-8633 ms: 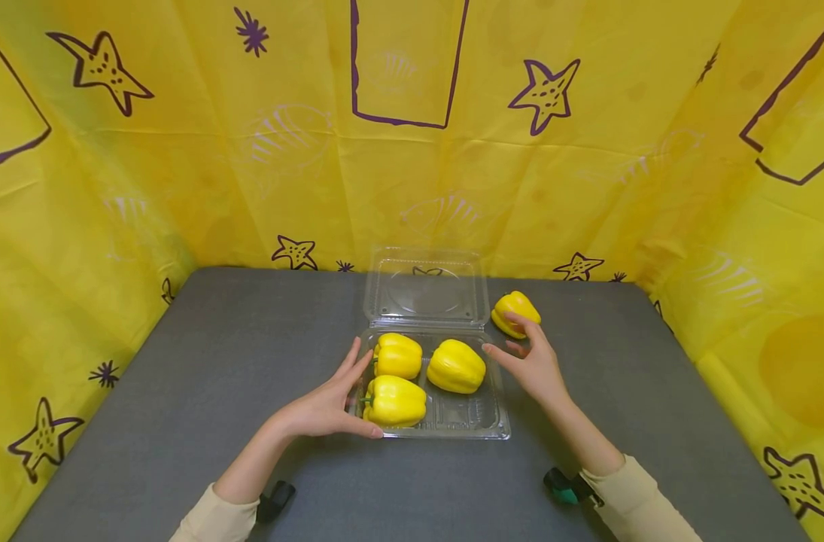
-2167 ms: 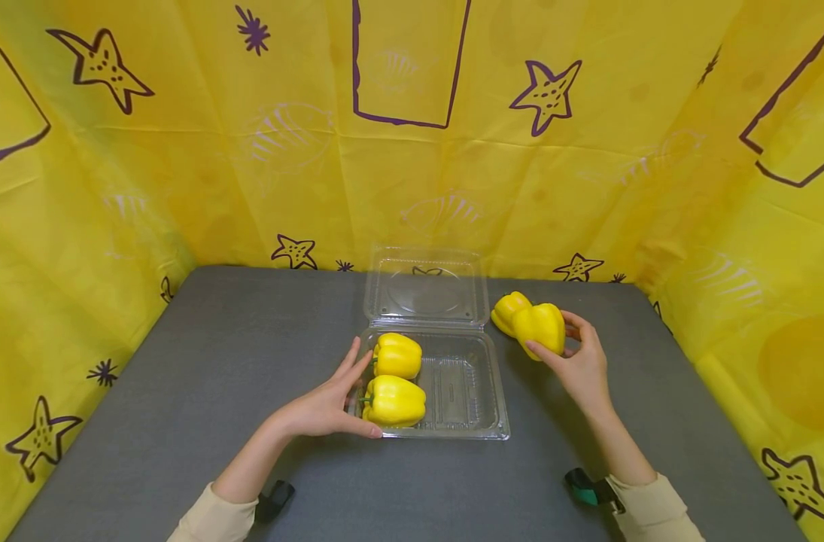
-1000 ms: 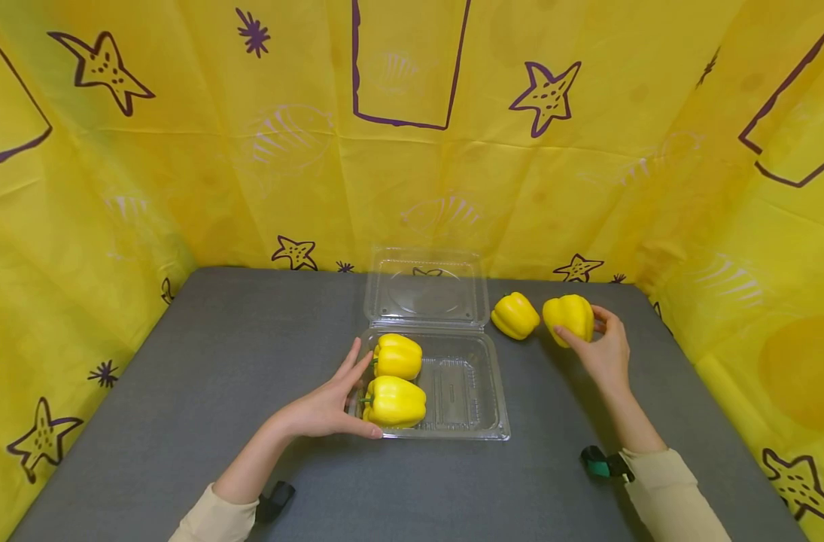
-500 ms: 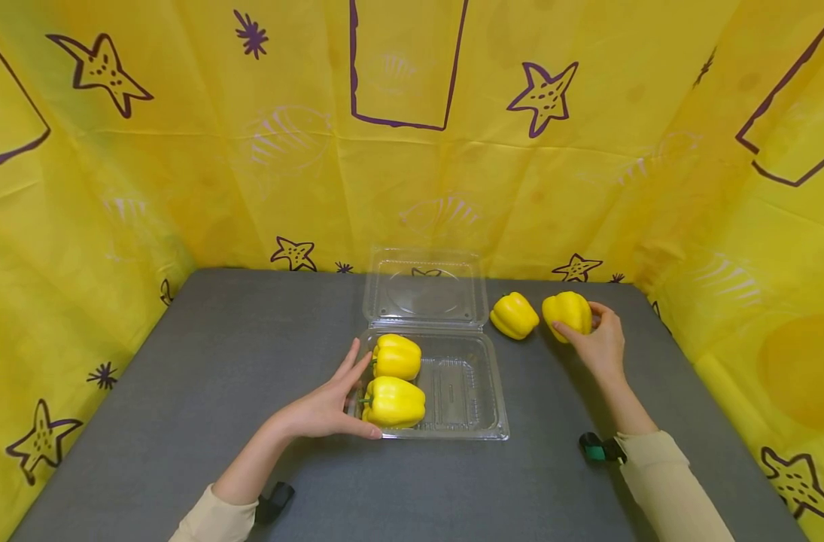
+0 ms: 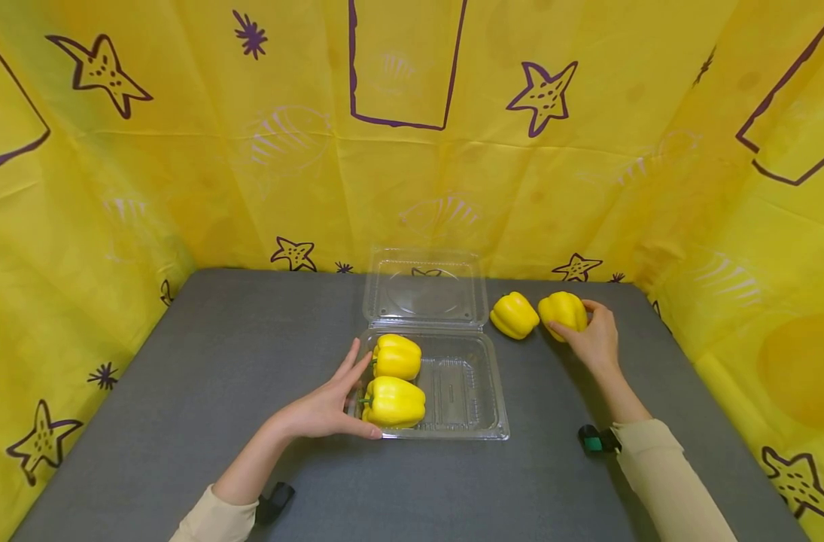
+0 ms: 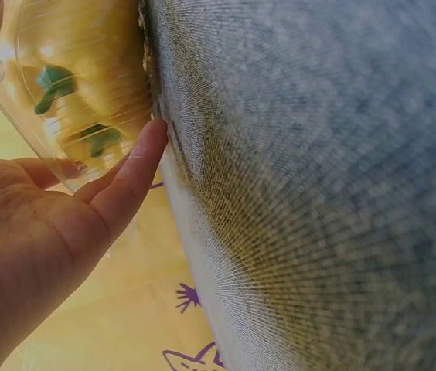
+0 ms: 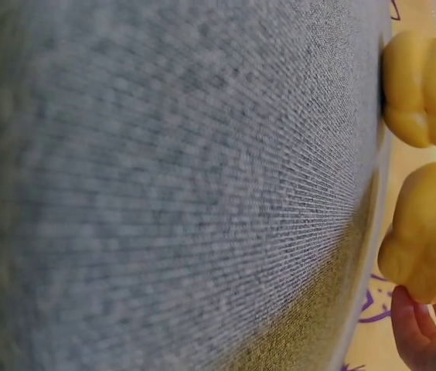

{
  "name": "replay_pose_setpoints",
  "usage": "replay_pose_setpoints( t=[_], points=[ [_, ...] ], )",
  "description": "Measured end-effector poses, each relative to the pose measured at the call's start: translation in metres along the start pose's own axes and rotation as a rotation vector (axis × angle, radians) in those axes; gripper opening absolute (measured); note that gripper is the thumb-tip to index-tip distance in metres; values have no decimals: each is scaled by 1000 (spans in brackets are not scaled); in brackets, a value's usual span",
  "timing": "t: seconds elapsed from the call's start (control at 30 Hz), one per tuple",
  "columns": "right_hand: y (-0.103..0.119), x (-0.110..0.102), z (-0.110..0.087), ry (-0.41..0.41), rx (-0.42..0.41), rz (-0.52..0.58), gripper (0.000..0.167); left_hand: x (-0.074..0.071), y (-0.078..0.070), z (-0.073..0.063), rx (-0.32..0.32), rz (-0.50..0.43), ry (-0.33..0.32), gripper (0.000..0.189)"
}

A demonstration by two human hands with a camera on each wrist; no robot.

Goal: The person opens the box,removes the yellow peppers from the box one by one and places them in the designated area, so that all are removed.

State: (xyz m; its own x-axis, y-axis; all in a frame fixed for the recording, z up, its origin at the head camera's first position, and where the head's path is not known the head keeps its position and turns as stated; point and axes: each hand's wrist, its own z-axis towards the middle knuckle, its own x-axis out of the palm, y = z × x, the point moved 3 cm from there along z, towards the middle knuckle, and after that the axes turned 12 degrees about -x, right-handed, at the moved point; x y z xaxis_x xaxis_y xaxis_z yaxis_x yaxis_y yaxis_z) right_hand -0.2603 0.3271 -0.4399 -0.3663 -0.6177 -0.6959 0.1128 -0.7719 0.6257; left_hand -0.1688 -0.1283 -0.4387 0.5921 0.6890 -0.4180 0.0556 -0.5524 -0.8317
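My right hand (image 5: pixel 596 340) holds a yellow bell pepper (image 5: pixel 562 315) between thumb and fingers, low over the table's back right. Another yellow bell pepper (image 5: pixel 514 315) lies just left of it; both show in the right wrist view, the held pepper (image 7: pixel 427 236) below the other. My left hand (image 5: pixel 323 406) touches the left side of a clear plastic clamshell box (image 5: pixel 462 433), fingers spread along the wall and thumb at the front corner. Two yellow bell peppers, a rear one (image 5: pixel 398 357) and a front one (image 5: pixel 394 403), lie in its left half. Their green stems (image 6: pixel 56 83) show through the wall.
The box's clear lid (image 5: pixel 427 290) stands folded back behind it. A grey cloth covers the table (image 5: pixel 263 324). Yellow printed curtains (image 5: pixel 412 173) enclose the back and both sides.
My right hand has taken a bell pepper out of the box's right half and carried it right, past the loose pepper, then slightly back left. My left hand has stayed in place.
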Motion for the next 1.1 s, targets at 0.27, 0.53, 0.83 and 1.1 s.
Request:
replay_pose_setpoints(
  t=[0.27, 0.53, 0.83, 1.1],
  points=[
    [-1, 5, 3, 20, -6, -10, 82, 0, 0, 0, -2, 0, 0, 120],
    [-4, 9, 4, 38, -12, -6, 82, 0, 0, 0, -3, 0, 3, 120],
    [-2, 10, 5, 71, -23, -9, 84, 0, 0, 0, -5, 3, -1, 120],
    [-3, 12, 5, 84, -32, -25, 85, 0, 0, -1, -3, 0, 0, 120]
  ],
)
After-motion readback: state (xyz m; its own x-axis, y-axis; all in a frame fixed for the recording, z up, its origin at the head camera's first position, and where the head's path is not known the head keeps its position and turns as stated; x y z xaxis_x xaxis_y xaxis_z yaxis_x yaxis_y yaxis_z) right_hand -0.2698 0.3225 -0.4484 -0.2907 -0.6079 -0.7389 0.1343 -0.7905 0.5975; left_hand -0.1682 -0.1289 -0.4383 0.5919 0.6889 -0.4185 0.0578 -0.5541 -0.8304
